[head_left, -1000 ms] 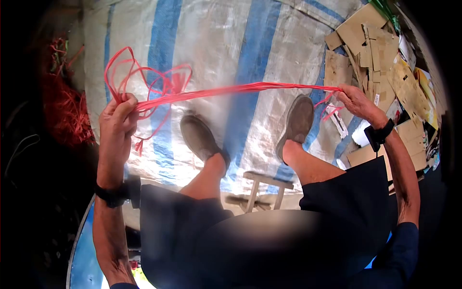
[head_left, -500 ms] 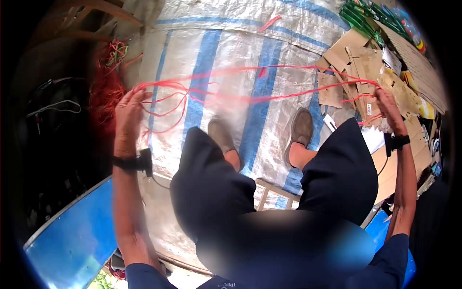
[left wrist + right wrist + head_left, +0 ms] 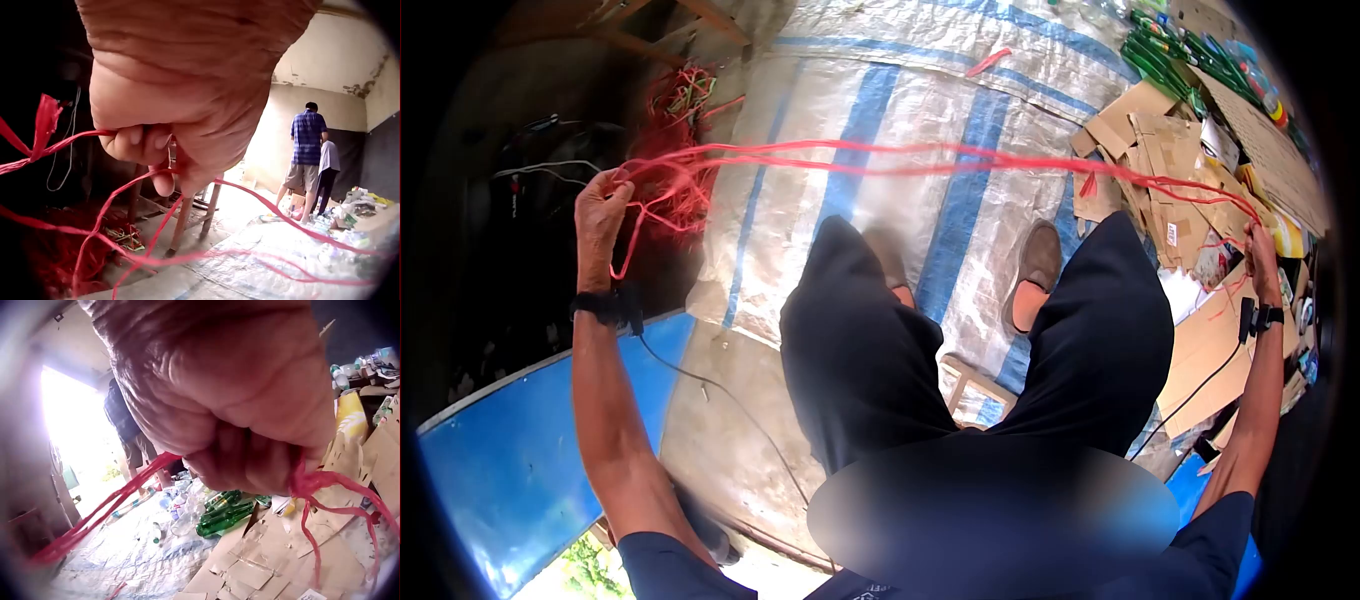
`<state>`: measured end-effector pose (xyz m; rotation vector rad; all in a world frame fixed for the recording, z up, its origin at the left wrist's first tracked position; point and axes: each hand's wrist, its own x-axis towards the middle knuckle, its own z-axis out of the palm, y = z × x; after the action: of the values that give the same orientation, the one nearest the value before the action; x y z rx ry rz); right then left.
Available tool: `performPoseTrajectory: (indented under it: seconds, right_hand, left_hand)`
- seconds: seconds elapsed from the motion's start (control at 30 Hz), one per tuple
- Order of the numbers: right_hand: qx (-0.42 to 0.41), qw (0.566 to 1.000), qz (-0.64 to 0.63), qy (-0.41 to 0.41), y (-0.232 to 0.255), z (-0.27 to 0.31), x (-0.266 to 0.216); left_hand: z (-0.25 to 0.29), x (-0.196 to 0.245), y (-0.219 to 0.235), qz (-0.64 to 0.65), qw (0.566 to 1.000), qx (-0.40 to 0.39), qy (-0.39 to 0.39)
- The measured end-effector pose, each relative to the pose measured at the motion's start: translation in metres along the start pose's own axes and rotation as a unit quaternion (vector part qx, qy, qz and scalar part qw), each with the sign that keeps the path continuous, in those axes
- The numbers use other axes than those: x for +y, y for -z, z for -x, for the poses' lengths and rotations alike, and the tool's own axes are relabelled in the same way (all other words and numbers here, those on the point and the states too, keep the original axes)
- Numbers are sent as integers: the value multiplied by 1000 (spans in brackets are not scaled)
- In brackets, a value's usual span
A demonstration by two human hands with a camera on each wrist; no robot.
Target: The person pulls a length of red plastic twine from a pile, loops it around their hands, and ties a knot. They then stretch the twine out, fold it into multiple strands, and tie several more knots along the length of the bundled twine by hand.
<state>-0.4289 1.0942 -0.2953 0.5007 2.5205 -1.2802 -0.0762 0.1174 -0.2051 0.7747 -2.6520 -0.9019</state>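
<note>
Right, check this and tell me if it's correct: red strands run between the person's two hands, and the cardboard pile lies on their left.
Not quite: the cardboard pile lies on the person's right, as the head view shows. The red strands do run between the left hand and right hand.

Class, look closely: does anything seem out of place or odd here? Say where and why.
A short red scrap lies alone on the striped sheet, beyond the shoes. It looks stray, apart from both the tangled red heap and the stretched strands.
</note>
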Motion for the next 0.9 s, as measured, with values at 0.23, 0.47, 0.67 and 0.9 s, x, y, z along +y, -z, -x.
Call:
performPoseTrajectory:
  seconds: [0.23, 0.47, 0.67, 0.9]
  right_hand:
    - [-26, 997, 68, 26, -23, 27, -7]
    - [-48, 995, 92, -4, -24, 29, 7]
    - [-55, 994, 91, -37, -51, 35, 8]
    - [20, 1000, -2, -5, -37, -3, -15]
  left_hand:
    - [9, -31, -12, -157, 985, 40, -51]
    - [17, -18, -12, -116, 992, 6, 41]
    - [1, -34, 2, 88, 976, 27, 196]
    - [-41, -68, 69, 94, 949, 130, 273]
